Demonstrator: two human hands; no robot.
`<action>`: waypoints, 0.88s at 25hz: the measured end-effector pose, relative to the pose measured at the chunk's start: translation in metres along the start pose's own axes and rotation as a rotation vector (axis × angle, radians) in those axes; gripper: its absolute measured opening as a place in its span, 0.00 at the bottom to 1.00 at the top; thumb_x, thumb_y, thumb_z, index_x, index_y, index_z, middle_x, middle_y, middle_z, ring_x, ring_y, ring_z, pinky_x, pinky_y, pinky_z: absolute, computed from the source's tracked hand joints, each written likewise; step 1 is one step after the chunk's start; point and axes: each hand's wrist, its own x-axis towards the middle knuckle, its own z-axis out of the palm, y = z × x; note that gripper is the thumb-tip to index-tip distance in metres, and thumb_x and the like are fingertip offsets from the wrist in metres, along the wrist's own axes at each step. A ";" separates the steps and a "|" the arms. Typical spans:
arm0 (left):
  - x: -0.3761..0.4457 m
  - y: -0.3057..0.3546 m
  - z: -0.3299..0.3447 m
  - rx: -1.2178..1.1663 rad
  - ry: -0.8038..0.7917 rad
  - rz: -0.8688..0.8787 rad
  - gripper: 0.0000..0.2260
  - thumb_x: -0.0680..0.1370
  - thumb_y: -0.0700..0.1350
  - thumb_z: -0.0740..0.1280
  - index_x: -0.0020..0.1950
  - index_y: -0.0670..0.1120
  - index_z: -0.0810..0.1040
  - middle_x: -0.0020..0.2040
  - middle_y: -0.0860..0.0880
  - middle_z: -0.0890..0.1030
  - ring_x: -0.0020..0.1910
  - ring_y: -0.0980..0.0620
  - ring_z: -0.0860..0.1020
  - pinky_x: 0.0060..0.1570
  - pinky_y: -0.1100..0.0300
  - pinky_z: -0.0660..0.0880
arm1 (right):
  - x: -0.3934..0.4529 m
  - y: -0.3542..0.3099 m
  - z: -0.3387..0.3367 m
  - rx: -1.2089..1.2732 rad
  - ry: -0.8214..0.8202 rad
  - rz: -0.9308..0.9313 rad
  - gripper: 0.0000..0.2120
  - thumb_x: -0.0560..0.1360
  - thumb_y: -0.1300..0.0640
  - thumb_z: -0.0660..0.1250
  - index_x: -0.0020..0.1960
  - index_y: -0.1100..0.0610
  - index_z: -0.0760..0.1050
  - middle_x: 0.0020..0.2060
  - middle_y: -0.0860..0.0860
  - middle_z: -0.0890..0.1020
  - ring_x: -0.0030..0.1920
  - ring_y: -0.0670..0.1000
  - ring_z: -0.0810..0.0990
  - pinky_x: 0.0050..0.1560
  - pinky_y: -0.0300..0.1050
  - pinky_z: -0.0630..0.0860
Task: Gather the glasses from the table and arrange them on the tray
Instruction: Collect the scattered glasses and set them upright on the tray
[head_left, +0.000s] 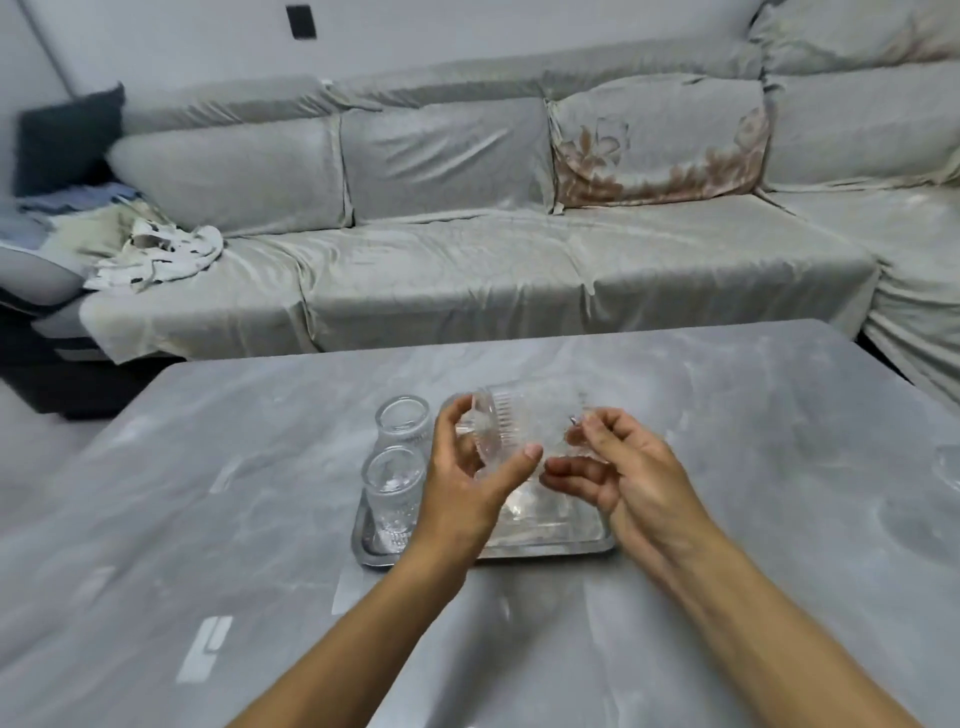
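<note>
A steel tray (550, 545) lies on the grey table in front of me. Two clear patterned glasses stand upright at its left side, one at the back (404, 426) and one in front (394, 496). Above the tray I hold a third clear ribbed glass (524, 423) tipped on its side. My left hand (467, 483) grips its base end with thumb and fingers. My right hand (618, 467) touches its rim end with the fingertips. The tray's middle is partly hidden behind my hands.
The grey marbled table (260, 519) spreads wide around the tray. Another clear glass object (948, 465) shows at the table's right edge, cut off by the frame. A covered grey sofa (467, 260) runs behind the table, with crumpled cloths (156, 249) at its left.
</note>
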 end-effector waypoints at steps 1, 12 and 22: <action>-0.002 0.004 -0.012 0.008 0.046 0.022 0.30 0.65 0.49 0.79 0.63 0.57 0.69 0.55 0.49 0.83 0.53 0.53 0.82 0.49 0.61 0.80 | -0.004 0.010 0.011 0.092 -0.014 0.094 0.02 0.78 0.62 0.63 0.47 0.60 0.73 0.35 0.53 0.81 0.31 0.56 0.83 0.33 0.50 0.82; -0.005 0.011 -0.054 0.528 0.018 0.188 0.33 0.62 0.57 0.77 0.65 0.61 0.70 0.56 0.59 0.79 0.54 0.62 0.77 0.52 0.64 0.76 | -0.003 0.068 0.039 -1.172 -0.010 -0.407 0.33 0.58 0.46 0.76 0.61 0.46 0.70 0.49 0.35 0.78 0.48 0.41 0.76 0.50 0.32 0.72; -0.012 -0.075 -0.125 0.531 0.185 -0.114 0.28 0.68 0.42 0.74 0.66 0.53 0.71 0.55 0.56 0.80 0.56 0.52 0.79 0.52 0.59 0.75 | 0.017 0.114 0.020 -1.245 0.149 -0.311 0.38 0.60 0.47 0.79 0.66 0.54 0.69 0.55 0.51 0.80 0.54 0.54 0.77 0.55 0.51 0.74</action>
